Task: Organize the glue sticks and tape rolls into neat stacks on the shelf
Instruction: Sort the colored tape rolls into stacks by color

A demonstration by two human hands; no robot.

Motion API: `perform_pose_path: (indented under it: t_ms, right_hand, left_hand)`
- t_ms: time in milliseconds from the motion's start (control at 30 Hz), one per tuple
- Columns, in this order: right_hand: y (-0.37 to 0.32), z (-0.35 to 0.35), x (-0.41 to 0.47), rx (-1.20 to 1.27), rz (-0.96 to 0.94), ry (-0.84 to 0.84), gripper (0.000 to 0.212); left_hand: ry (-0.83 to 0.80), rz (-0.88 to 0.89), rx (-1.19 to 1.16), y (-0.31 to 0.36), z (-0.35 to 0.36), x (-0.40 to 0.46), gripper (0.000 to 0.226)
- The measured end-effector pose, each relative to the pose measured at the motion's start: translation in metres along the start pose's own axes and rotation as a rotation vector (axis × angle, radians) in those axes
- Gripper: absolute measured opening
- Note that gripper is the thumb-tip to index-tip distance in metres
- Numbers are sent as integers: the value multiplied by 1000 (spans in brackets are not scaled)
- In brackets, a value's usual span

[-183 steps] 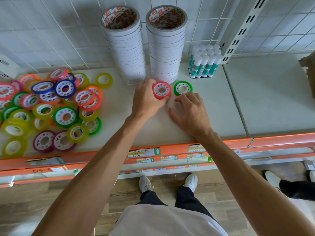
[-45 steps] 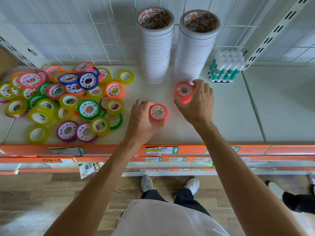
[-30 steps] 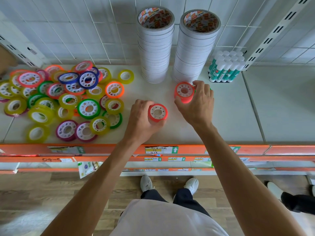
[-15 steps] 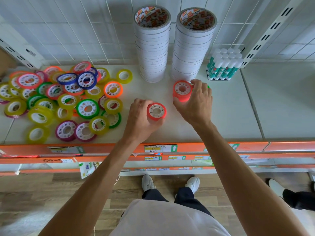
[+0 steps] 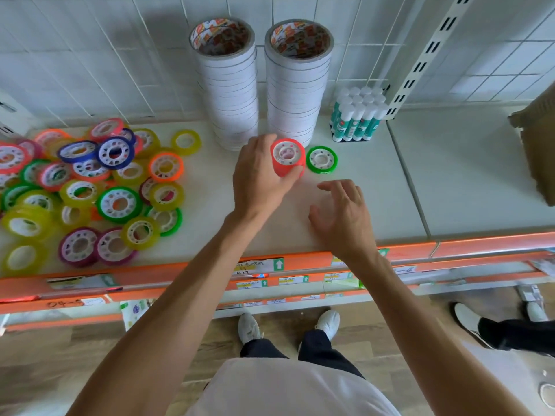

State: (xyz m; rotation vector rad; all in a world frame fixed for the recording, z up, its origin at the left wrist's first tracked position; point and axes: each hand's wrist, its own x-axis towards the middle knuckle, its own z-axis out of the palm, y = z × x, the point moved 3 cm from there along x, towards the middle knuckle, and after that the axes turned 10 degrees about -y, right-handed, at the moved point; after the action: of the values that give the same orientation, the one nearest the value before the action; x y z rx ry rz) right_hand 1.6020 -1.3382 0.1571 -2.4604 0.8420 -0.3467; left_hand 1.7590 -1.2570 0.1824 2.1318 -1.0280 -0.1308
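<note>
The light is bright, soft and even. The white shelf [image 5: 399, 187] looks pale and a bit washed out. Small soft shadows sit under the right hand [image 5: 342, 217] and beside the two tall white tape stacks [image 5: 261, 85]. The wide lens bends straight lines near the edges. Everything is a little blurry, mostly the hands.

left hand [image 5: 258, 181] covers near side of short red tape-roll stack [image 5: 286, 156]; roll count in it unclear. heap of loose coloured tape rolls [image 5: 90, 187] cut by left edge, lower rolls buried. brown cardboard box [image 5: 537, 145] cut by right edge. print on paper shelf-edge labels [image 5: 258, 267] too small to read. cluster of white-capped green glue sticks [image 5: 357, 118]: rear ones hidden behind front row, count unclear.
</note>
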Motion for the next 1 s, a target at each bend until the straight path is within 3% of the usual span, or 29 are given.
perform_pose_path:
  t_ms: [300, 1000]
  right_hand:
    - [0, 2, 0, 18, 14, 18, 34]
    - [-2, 0, -1, -17, 32, -40, 33]
  left_hand:
    - [-23, -28, 21, -2, 11, 6, 54]
    - [-30, -64, -18, -1, 9, 9, 64]
